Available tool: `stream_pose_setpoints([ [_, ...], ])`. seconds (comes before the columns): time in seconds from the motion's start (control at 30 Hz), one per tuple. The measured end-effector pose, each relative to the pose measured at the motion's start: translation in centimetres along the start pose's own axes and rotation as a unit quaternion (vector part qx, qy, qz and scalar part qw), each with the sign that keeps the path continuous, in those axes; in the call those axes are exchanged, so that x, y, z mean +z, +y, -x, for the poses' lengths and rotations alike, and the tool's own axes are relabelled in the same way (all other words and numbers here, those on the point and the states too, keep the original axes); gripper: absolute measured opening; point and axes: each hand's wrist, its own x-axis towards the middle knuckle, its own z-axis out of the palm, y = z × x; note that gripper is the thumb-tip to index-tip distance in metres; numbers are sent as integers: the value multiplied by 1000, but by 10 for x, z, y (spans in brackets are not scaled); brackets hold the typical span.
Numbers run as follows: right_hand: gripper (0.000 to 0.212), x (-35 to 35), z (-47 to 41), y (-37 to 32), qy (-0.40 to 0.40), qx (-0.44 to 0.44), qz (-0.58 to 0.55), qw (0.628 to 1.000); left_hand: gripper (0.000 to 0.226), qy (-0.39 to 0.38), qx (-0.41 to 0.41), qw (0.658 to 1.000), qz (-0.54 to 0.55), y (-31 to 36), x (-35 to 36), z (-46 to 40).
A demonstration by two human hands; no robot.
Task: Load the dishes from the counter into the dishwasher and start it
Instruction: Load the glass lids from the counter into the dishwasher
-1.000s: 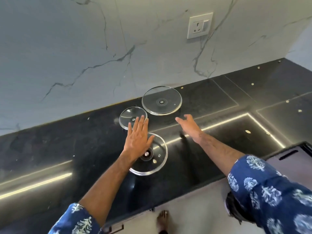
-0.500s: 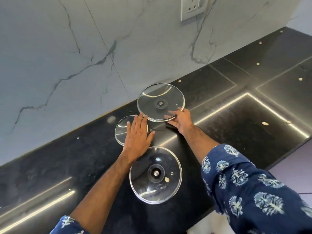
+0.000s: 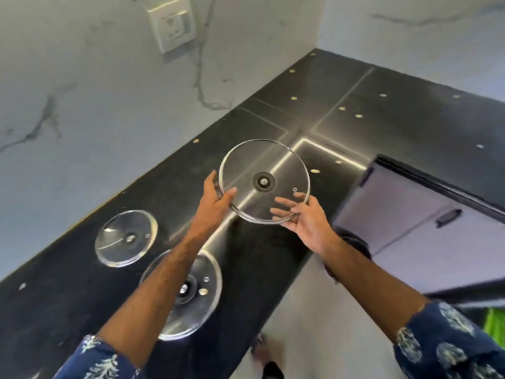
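Both hands hold one glass lid point(image 3: 264, 181) up off the black counter point(image 3: 382, 127). The left hand point(image 3: 214, 203) grips its rim at about 9 o'clock, thumb over the top edge, and the right hand point(image 3: 306, 218) supports the rim at about 5 o'clock with fingers point(image 3: 284, 203) spread beneath the glass (they show through it). The lid faces the camera, its centre screw and a small vent hole visible.

Two more glass lids lie flat on the counter: a smaller lid point(image 3: 126, 237) at 8 o'clock from the held one, and a larger lid point(image 3: 191, 294) at 7 o'clock, partly hidden under the left forearm. A wall socket point(image 3: 172, 24) sits at 11 o'clock on the marble wall point(image 3: 95, 105).
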Motion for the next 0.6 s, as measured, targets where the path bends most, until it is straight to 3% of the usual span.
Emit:
stream_pose_setpoints([
  [0.1, 50, -61, 55, -20, 2, -38, -54, 998, 44, -71, -31, 982, 175, 24, 84, 24],
  [0.2, 52, -120, 116, -35, 16, -83, -96, 992, 42, -110, -47, 960, 255, 34, 166, 63],
  [0.37, 53, -246, 235, -55, 54, -141, -81, 985, 29, -185, -41, 953, 235, 54, 295, 158],
  [0.5, 32, -348, 342, -74, 138, -136, -49, 980, 23, -292, -25, 942, 165, 69, 380, 222],
  [0.6, 33, -412, 406, -86, 192, -134, -49, 971, 20, -386, -12, 917, 95, 78, 436, 259],
])
